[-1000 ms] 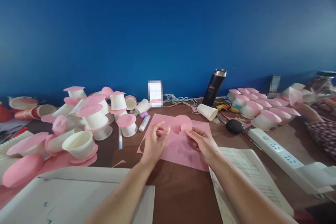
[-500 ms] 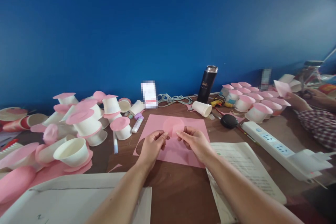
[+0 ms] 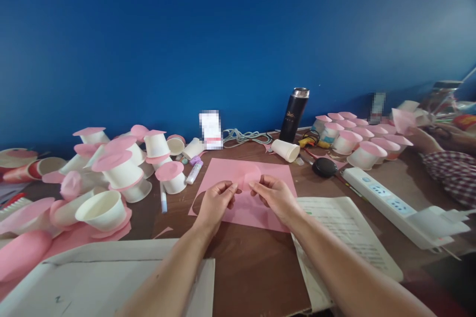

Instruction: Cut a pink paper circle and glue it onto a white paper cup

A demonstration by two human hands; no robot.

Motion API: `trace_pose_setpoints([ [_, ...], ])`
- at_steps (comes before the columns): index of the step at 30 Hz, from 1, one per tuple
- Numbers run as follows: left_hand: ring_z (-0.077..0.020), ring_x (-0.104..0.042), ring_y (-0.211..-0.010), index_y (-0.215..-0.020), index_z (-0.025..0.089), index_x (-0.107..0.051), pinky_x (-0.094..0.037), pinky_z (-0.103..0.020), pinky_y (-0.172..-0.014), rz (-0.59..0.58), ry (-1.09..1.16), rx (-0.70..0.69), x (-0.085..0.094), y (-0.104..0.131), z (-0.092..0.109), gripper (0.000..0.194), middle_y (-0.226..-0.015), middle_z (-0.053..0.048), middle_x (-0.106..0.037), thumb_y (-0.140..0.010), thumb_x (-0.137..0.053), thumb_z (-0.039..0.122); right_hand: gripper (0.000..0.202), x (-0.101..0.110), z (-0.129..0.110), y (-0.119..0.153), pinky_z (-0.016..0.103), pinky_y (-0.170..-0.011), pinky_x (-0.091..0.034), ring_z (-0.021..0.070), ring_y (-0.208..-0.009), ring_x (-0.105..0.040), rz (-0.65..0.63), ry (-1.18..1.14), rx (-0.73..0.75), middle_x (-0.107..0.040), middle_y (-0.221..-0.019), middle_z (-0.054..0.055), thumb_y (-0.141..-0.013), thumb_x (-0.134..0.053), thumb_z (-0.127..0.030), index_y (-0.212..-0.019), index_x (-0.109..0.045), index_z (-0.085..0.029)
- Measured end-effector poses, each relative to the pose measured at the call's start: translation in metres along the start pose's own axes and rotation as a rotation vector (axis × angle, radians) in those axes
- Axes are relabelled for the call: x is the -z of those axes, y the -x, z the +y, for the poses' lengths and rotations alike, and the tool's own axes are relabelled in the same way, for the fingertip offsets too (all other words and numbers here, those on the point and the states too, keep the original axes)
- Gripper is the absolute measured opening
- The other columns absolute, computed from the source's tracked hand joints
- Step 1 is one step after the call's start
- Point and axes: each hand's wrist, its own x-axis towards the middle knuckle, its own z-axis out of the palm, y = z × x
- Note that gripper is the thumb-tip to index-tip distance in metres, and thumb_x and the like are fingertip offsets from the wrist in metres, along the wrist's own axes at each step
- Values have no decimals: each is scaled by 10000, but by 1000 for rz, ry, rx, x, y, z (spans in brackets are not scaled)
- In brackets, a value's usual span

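Between my hands is a round pink paper disc (image 3: pixel 247 173), pinched at its lower edge from both sides. My left hand (image 3: pixel 220 202) grips the disc's left side between thumb and fingers. On the right side, my right hand (image 3: pixel 274 197) pinches the same disc. Beneath both hands a larger pink sheet (image 3: pixel 275 215) lies on the brown table (image 3: pixel 256 272). A curved cut-out shows at the sheet's left edge. The disc blends with the sheet, so its exact outline is hard to make out.
Paper cups with pink tops (image 3: pixel 122 166) crowd the left; more cups (image 3: pixel 366 154) stand at right. Behind are a black flask (image 3: pixel 293 115), a lying cup (image 3: pixel 285 150) and a glue stick (image 3: pixel 194 172). A power strip (image 3: pixel 386 208) and another person's hand (image 3: pixel 426 139) are at right.
The view has tipped slightly, shifting the table items up a little. My hands still hold the disc, which looks turned or tilted a little. The other person's pink paper has shifted slightly.
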Motion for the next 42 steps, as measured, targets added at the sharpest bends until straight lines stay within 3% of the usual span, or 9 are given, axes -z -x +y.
trace_pose_setpoints([
  [16, -86, -446, -522, -841, 117, -699, -348, -199, -489, -47, 45, 36, 0, 1, 1, 319, -573, -1, -541, -772, -633, 421, 288, -1, 2, -1, 212, -426, -235, 67, -439, -327, 19, 60, 30, -452, -481, -58, -761, -631, -428, -634, -595, -172],
  [22, -85, -445, -520, -842, 125, -700, -349, -198, -494, -56, 62, 40, 0, 0, -2, 321, -569, 3, -538, -760, -647, 431, 280, -1, 4, -2, 207, -420, -227, 65, -430, -310, 8, 61, 33, -396, -447, -72, -771, -623, -419, -645, -603, -169],
  [42, -82, -441, -533, -864, 121, -688, -350, -198, -513, -56, 70, 62, -1, 2, 1, 353, -589, 4, -544, -739, -669, 450, 282, -1, 8, -3, 214, -422, -244, 74, -429, -327, 10, 77, 54, -431, -454, -63, -773, -613, -433, -654, -612, -178],
])
